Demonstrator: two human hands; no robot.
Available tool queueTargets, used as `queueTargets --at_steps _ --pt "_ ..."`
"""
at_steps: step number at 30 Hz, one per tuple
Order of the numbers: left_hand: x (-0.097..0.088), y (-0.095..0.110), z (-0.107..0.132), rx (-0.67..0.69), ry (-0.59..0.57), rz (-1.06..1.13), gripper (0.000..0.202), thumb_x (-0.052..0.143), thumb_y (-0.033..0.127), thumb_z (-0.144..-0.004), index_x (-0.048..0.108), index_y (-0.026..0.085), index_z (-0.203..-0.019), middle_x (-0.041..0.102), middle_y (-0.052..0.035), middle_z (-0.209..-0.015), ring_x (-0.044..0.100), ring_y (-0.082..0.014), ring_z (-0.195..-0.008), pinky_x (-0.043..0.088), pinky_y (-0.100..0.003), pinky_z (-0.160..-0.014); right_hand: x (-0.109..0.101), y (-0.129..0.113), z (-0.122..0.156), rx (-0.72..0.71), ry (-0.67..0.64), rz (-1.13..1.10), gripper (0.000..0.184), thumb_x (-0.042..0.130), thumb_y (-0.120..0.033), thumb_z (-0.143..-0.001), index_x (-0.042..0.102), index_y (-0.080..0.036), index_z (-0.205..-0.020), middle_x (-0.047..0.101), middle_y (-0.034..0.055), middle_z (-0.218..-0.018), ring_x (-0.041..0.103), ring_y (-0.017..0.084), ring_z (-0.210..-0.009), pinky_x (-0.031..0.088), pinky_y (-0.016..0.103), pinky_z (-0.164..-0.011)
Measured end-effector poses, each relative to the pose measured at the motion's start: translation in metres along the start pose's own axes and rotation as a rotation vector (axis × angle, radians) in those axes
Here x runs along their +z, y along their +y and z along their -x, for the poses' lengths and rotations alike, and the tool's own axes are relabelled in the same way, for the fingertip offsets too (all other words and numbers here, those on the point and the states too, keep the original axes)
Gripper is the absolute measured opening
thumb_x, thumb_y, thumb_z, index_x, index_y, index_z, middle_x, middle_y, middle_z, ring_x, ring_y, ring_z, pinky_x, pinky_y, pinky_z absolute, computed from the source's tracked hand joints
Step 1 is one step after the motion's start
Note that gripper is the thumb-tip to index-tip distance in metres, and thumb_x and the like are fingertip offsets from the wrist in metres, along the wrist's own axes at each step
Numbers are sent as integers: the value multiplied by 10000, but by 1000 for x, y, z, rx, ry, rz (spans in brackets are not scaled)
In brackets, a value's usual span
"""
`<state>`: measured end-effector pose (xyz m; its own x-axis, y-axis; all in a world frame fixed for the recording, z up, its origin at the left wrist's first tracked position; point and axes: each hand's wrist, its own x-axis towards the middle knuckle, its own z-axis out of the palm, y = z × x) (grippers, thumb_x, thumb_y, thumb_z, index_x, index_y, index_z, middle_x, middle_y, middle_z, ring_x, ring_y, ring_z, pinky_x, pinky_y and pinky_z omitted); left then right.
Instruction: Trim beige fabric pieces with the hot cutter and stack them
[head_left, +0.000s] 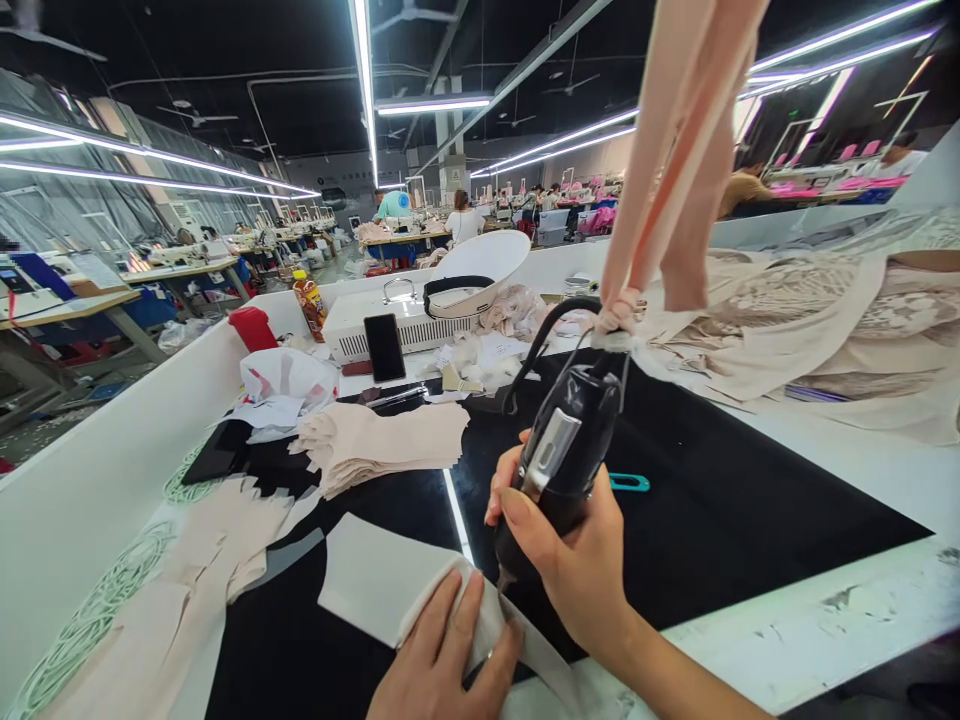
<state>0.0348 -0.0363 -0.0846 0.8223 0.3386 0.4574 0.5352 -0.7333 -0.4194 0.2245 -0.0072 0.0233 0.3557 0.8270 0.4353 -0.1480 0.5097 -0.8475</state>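
My right hand (566, 545) is wrapped round a black handheld power tool (574, 440) with a silver lever on its side. Its narrow tip points down near a folded edge of pale fabric (431, 595), though I cannot tell whether they touch. Pale stretchy strips (675, 150) tied to the top of the tool run upward out of view. My left hand (450, 650) lies on the fabric with its fingers spread, pressing it down. Under the fabric, a pale flat panel (367, 575) shows on the black table surface (712, 480).
A stack of beige cut pieces (390, 440) lies behind my left hand, with more beige pieces (225, 540) at left. A teal thread snipper (628, 482) sits right of the tool. Farther back are a phone (383, 348), a white box (349, 325) and lace fabric (795, 310).
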Motion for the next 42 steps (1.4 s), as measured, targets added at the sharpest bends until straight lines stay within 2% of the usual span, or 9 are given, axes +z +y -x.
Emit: queueTargets --at_steps 5,9,15,22,24,31,33,37,42 --pt "0 2 1 -6 5 24 480 487 500 -1141 591 280 -1556 682 -151 -1483 727 -319 -1285 663 -303 -938 3 -2 -1 7 8 28 269 790 -285 -862 562 -261 -1003 668 -34 -756 619 143 -557 574 291 -552" --pt "0 1 1 -17 32 23 445 506 448 -1144 596 288 -1549 702 -146 -1454 729 -300 -1284 654 -286 -945 6 -2 -6 37 17 -43 301 811 -294 -833 568 -261 -1009 669 -45 -739 608 136 -550 580 278 -535" --pt "1 0 1 -15 22 39 565 482 603 -1117 575 278 -1570 697 -181 -1449 721 -320 -1294 655 -300 -953 11 6 -9 32 27 -49 318 816 -283 -812 564 -261 -1004 670 -52 -746 620 132 -561 583 280 -568" --pt "5 17 1 -209 39 130 384 615 417 -1104 637 336 -1479 669 -131 -1505 657 -316 -1382 627 -341 -1039 11 8 -7 38 13 -51 317 812 -288 -812 569 -263 -1015 668 -55 -751 625 133 -564 589 286 -571" --pt "5 20 1 -213 39 134 362 624 370 -1102 648 339 -1461 674 -132 -1498 647 -321 -1394 624 -347 -1042 10 8 -8 36 10 -49 312 807 -288 -814 568 -264 -1014 664 -54 -753 623 137 -574 591 291 -571" --pt "5 21 2 -217 31 132 373 606 436 -1108 645 344 -1468 663 -120 -1518 645 -310 -1399 612 -339 -1056 13 5 -10 53 21 -42 298 796 -290 -820 553 -261 -989 653 -56 -742 606 129 -555 573 279 -553" --pt "3 18 1 -197 27 117 408 578 510 -1109 643 342 -1475 671 -124 -1507 650 -314 -1392 624 -337 -1036 15 4 -10 48 18 -38 284 787 -290 -826 555 -261 -988 642 -59 -735 596 128 -552 564 278 -551" --pt "-1 3 0 -48 -13 48 616 513 698 -1071 599 306 -1539 692 -159 -1468 700 -324 -1323 661 -307 -946 14 3 -12 20 13 -16 297 794 -292 -825 579 -262 -1028 661 -52 -763 605 139 -575 567 293 -572" --pt "-8 -12 -7 27 -23 90 652 476 685 -1094 596 207 -1520 726 -134 -1423 735 -292 -1273 649 -310 -987 8 1 -14 17 -14 -38 306 813 -283 -832 567 -264 -1013 660 -63 -744 613 133 -558 555 284 -572"
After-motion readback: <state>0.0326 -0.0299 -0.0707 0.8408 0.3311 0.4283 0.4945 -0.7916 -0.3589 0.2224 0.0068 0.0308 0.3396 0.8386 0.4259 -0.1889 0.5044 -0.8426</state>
